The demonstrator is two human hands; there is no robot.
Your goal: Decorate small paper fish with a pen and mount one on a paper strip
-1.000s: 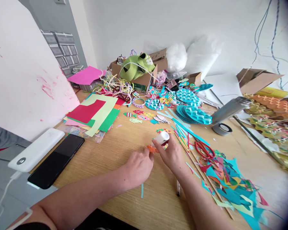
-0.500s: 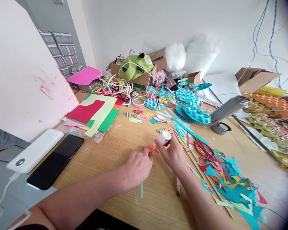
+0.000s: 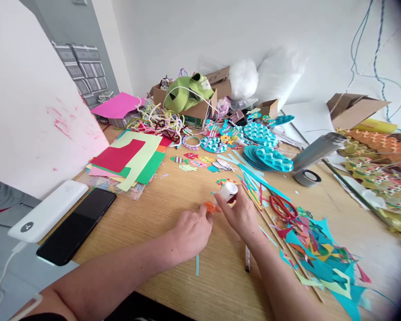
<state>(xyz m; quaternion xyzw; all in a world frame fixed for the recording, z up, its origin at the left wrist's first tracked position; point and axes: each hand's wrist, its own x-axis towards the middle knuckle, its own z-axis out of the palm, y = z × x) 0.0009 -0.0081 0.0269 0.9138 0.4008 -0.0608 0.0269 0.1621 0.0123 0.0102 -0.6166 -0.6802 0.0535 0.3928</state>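
My right hand (image 3: pixel 239 213) is closed round a small white bottle (image 3: pixel 228 191), tilted with its narrow end toward the left. My left hand (image 3: pixel 193 232) pinches an orange paper cutout (image 3: pixel 211 206), whose full outline is partly hidden by the fingers. The bottle's tip is close to the cutout; whether they touch I cannot tell. Just behind the bottle lies a small pile of coloured paper bits (image 3: pixel 224 182). Farther back are several patterned paper fish (image 3: pixel 189 168). A thin blue-green paper strip (image 3: pixel 197 265) and a pen (image 3: pixel 247 259) lie near my forearms.
Red-handled scissors (image 3: pixel 283 207), wooden sticks (image 3: pixel 304 272) and paper scraps (image 3: pixel 324 263) spread on the right. A metal flask (image 3: pixel 321 151) stands behind them. Coloured paper sheets (image 3: pixel 147 167), a phone (image 3: pixel 76 226) and a white power bank (image 3: pixel 50 209) lie left. Blue wavy paper discs (image 3: pixel 270 159) sit behind.
Almost nothing differs. Both hands keep their hold on the bottle and the orange cutout, and the view has shifted very slightly.
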